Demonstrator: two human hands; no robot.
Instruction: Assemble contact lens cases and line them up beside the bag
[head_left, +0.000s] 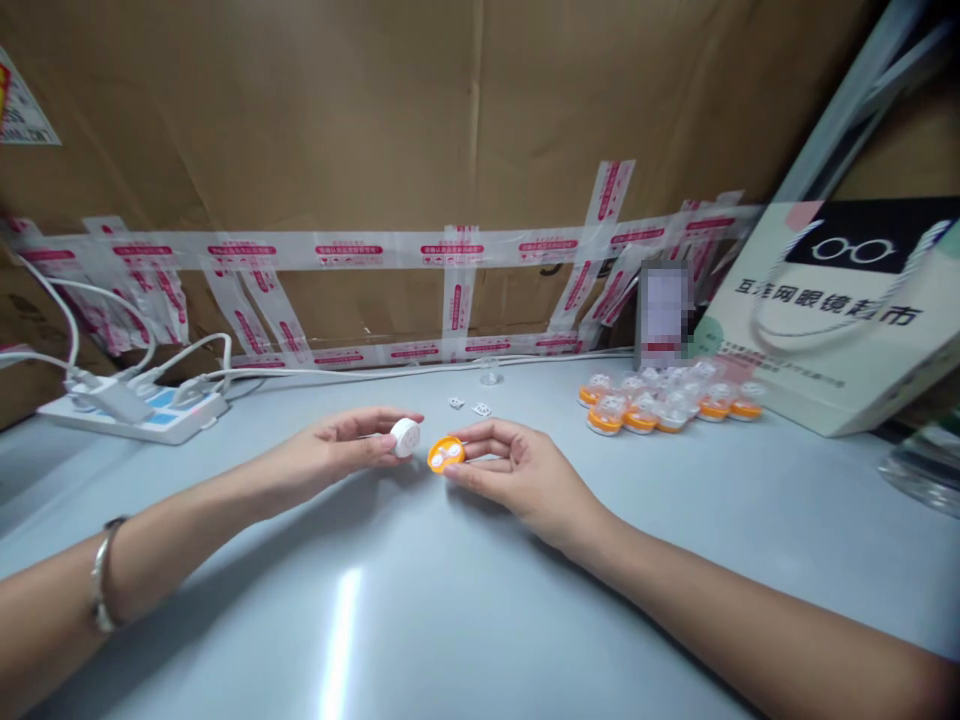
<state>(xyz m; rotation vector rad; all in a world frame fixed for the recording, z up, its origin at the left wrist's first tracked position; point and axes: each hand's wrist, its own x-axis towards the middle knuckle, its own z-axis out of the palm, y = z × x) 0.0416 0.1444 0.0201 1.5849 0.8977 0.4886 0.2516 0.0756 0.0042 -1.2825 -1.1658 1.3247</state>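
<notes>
Between the thumb and fingers of my left hand (360, 440) is a round white piece (406, 438), held up on edge. My right hand (517, 465) grips a round orange case (446, 455) by its right side; two small white round parts show inside it. The two pieces are close together but apart, just above the grey table (480, 600). Behind them, two small white patterned pieces (481, 409) lie on the table, with a small clear container (490, 372) farther back.
Several orange and clear cases (641, 412) are grouped at the right, before a blurred upright item (663, 315). A paper bag (847, 310) and a clear container (926, 465) stand at the far right. A power strip (142, 410) with white cables sits left. Taped cardboard (375, 120) rises behind.
</notes>
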